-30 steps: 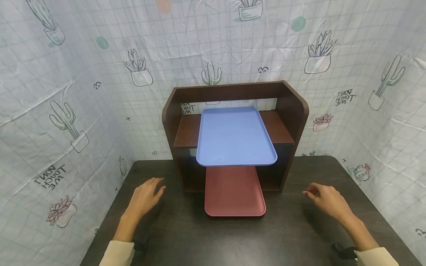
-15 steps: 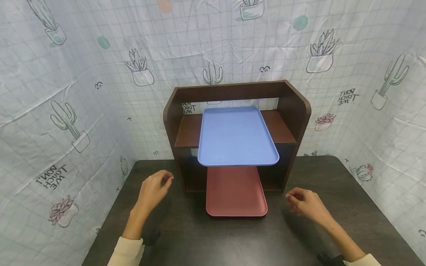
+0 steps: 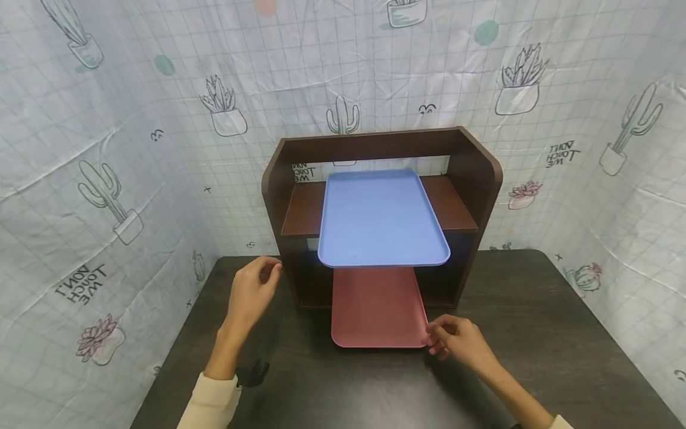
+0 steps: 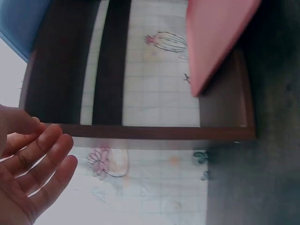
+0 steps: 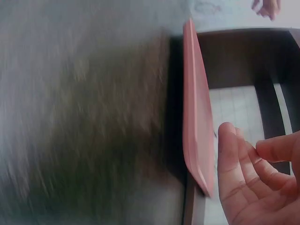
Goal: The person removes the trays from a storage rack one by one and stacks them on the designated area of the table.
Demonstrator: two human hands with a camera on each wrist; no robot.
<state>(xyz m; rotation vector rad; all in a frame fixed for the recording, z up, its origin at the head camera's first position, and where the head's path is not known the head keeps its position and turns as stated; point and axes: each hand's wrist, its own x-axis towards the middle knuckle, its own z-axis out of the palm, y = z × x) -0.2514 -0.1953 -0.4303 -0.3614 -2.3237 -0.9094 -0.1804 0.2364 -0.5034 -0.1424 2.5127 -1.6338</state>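
Left hand (image 3: 252, 290) and right hand (image 3: 462, 343) relaxed, my apparent approach calls for gripping the red tray (image 3: 377, 313) beside the latter.

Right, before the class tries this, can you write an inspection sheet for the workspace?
Surface: dark tabletop with a faint sheen.
Job's things: blue rectangular tray on the upper level of a dark brown wood-look shelf; pinkish-red rectangular tray on the lower level; both stick out at the front.
Clutter: nothing seen.
Grippers: left hand near the shelf's left side; right hand at the pinkish-red tray's right front corner, contact unclear; neither holds anything.
Cables: nothing seen.
Surroundings: white grid-patterned fabric printed with potted plants, behind and at both sides.
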